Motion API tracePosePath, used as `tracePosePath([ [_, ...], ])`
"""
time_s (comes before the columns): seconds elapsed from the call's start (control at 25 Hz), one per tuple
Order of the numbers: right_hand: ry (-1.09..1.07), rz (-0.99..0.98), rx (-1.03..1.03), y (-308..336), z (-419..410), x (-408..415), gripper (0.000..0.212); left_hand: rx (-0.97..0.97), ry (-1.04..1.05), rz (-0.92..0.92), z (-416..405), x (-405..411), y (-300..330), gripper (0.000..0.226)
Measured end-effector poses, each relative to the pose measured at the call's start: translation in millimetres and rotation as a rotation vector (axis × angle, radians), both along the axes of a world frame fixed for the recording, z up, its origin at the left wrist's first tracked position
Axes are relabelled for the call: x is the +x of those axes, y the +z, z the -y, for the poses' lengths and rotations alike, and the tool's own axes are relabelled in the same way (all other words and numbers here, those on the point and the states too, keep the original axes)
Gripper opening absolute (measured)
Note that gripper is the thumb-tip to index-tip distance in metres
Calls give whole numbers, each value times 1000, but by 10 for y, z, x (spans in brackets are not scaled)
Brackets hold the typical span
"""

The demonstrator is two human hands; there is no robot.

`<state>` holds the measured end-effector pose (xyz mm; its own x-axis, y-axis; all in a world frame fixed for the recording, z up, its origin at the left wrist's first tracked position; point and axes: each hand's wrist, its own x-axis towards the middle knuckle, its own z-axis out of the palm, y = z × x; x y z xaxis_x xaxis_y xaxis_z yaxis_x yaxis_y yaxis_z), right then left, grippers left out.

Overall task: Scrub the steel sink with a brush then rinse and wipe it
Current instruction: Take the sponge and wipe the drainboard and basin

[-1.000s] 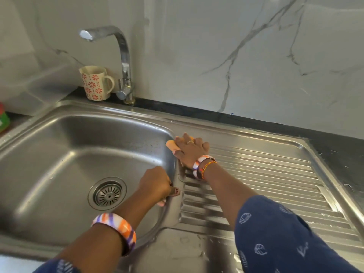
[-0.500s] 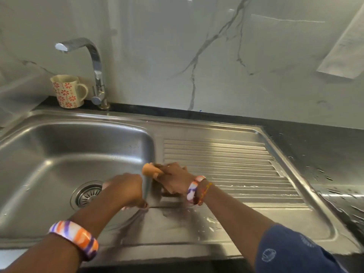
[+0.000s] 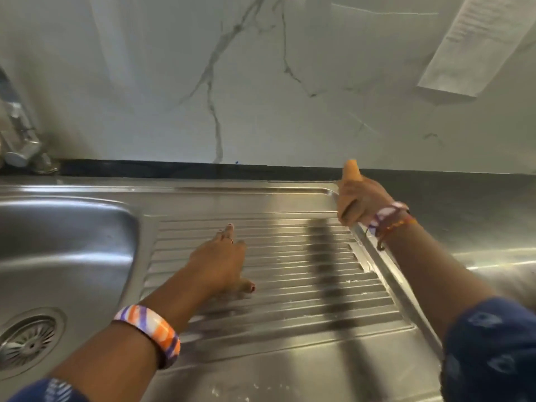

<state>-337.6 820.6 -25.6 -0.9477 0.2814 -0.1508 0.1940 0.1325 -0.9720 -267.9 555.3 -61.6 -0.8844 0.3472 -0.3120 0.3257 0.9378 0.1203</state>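
Brush (image 3: 351, 181) at far right corner of sink (image 3: 203, 195) draining board, gripped in right hand (image 3: 364, 203), fingers curled round it. Long axis near upright, orange end pointing up toward the marble wall (image 3: 261, 82); lower end shows below the fist at the board's right rim. Bristles not discernible. Left hand (image 3: 217, 262) lies flat on the ribbed board near its left edge, fingers straight, holding nothing. Basin with drain (image 3: 29, 342) at left. Tap base (image 3: 20, 140) at far left edge.
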Motion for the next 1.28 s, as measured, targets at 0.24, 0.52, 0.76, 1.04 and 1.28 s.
tracePosePath([
  [0.24,276,-134,1445,-227,-381,-1031,50,-168,-7,210,-366,-439,3,98],
  [0.52,657,-11,1618,-407,-422,-1180,67,-425,-49,237,-710,-589,20,67],
  [0.76,697,170,1617,-272,-478,-346,58,-498,-113,239,-731,-624,28,74],
  [1.04,538,123,1519,-182,-318,891,48,-39,18,99,-257,-298,-120,69],
  [1.28,373,257,1472,-159,-134,2021,43,16,3,-56,37,289,-351,59],
])
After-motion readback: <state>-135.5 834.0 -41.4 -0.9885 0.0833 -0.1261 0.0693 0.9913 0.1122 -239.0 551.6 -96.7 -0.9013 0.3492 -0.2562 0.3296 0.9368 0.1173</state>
